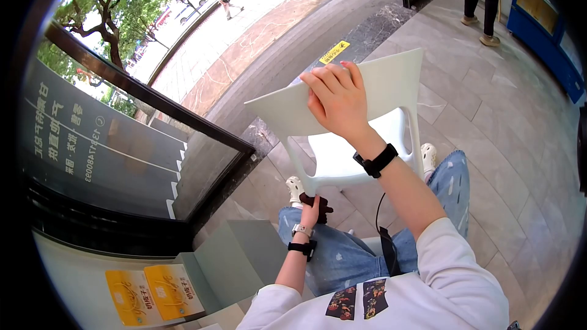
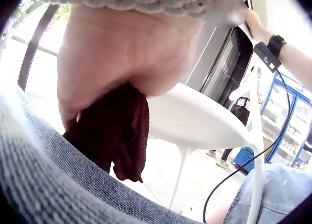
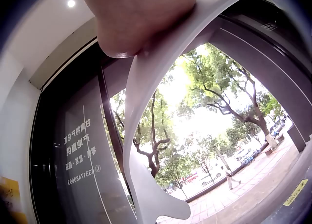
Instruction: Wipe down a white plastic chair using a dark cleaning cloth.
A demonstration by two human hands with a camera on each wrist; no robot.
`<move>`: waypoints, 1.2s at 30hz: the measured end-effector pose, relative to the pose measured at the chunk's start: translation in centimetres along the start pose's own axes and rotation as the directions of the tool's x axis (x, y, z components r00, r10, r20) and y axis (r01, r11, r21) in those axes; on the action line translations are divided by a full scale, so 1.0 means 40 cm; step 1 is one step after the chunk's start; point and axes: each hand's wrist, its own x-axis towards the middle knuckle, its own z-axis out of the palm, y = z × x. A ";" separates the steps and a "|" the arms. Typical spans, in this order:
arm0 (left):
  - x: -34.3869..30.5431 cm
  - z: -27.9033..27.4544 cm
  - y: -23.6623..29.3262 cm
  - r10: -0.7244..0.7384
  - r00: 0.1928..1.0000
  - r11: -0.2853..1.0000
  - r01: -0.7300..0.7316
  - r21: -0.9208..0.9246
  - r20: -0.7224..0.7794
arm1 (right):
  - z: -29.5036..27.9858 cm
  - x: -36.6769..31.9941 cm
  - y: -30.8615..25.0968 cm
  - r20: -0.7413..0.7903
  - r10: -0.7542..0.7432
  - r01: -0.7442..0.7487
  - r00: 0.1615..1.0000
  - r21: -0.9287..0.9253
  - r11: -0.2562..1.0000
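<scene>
A white plastic chair (image 1: 394, 82) stands between the person's knees, its backrest toward the body. The right hand (image 1: 339, 98) grips the top edge of the backrest, fingers curled over it. In the right wrist view that hand (image 3: 141, 19) presses against the chair's pale curved edge (image 3: 146, 82). Lower down, by the left knee, the left hand (image 1: 310, 211) holds a dark maroon cloth (image 1: 324, 205). The cloth (image 2: 119, 131) hangs in folds below the left hand (image 2: 122, 48) in the left wrist view, close beside the white seat (image 2: 195, 116). The left fingertips are mostly hidden.
A framed glass panel (image 1: 122, 146) with white lettering stands at the left. Below it are a grey box-like ledge (image 1: 244, 256) and yellow-and-white packages (image 1: 174, 290). Another person (image 1: 483, 0) stands near a blue refrigerator (image 1: 544, 36). A black cable (image 2: 243, 165) hangs from the right wrist.
</scene>
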 end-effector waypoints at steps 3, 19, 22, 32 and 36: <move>-0.004 0.005 0.002 0.037 0.999 0.999 -0.036 0.014 -0.020 | -0.006 0.000 -0.004 0.004 0.002 -0.002 1.000 0.000 1.000; 0.097 -0.013 0.295 0.605 0.666 0.784 -0.593 0.182 -0.436 | -0.008 0.003 -0.005 0.015 0.013 -0.013 1.000 -0.002 1.000; 0.072 0.007 0.314 0.355 0.822 0.932 -0.348 0.099 -0.446 | -0.001 0.002 -0.004 -0.003 0.011 -0.011 1.000 -0.011 1.000; 0.029 0.018 0.037 0.242 0.931 0.962 -0.192 0.197 -0.275 | 0.009 0.004 0.003 -0.016 -0.007 0.007 1.000 -0.007 1.000; 0.021 0.003 0.026 0.204 0.962 0.966 -0.167 0.196 -0.182 | 0.009 0.005 0.006 -0.011 0.005 -0.005 1.000 0.003 1.000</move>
